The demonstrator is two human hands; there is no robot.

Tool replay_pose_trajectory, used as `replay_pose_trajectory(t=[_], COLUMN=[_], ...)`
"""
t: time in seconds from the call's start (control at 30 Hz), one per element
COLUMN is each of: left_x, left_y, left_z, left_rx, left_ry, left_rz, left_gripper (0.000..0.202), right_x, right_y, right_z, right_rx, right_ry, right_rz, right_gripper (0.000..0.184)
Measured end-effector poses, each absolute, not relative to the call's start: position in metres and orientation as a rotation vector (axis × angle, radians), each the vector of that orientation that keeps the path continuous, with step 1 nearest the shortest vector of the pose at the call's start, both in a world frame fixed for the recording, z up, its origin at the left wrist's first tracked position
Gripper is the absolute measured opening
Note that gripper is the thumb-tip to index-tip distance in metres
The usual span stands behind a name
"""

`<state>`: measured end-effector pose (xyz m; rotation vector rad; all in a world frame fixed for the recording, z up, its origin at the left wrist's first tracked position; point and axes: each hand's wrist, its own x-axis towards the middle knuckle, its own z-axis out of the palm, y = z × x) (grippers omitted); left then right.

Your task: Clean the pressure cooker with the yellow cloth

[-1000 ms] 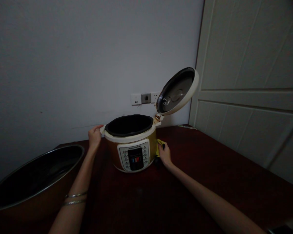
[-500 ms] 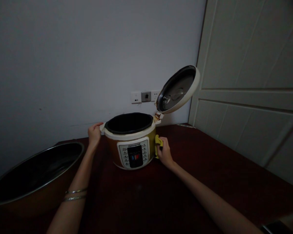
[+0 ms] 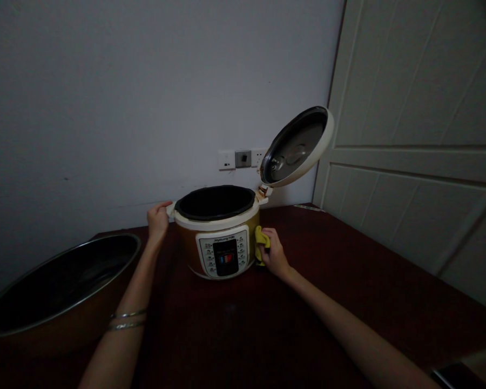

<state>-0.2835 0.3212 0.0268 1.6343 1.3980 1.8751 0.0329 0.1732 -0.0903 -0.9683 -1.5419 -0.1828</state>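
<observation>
An electric pressure cooker [image 3: 189,246] with a white rim and a front control panel stands on the dark red table. Its round lid [image 3: 297,148] is raised on the hinge at the right, and the black inner pot [image 3: 214,202] shows inside. My left hand [image 3: 157,220] is closed round the white handle [image 3: 170,209] on the cooker's left side. On the right side, my right hand [image 3: 275,254] grips a yellow cloth [image 3: 261,239] that touches the cooker's outer wall.
A large basin [image 3: 76,310] with a metal rim stands at the left, beside my left forearm. Wall sockets [image 3: 227,160] sit behind the cooker. The table [image 3: 328,259] reaches to a white panelled door [image 3: 413,129] at the right.
My right hand has shifted the yellow cloth slightly left along the cooker's side, more onto its front. The left hand keeps its hold, and the lid stays raised.
</observation>
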Motion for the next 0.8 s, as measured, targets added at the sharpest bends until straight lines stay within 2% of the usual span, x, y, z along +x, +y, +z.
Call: replay_pose_trajectory(t=[0.17,0.43,0.8], left_x=[-0.281,-0.279,-0.278], left_y=[0.317,0.315,0.311], left_z=[0.029,0.030,0.032], left_rx=[1.616,1.624,1.621], left_ry=[1.414,1.430,1.427], left_rz=[1.870,1.878,1.866], left_gripper=[0.043,0.044,0.041], right_x=[0.037,-0.004,0.037], right_y=[0.179,0.128,0.190], right_z=[-0.100,-0.091,-0.101], right_rx=[-1.240,-1.165,-1.371], right_ry=[-1.308,-1.403,-1.082], right_rz=[0.058,0.204,0.251], right_gripper=[0.014,0.013,0.015])
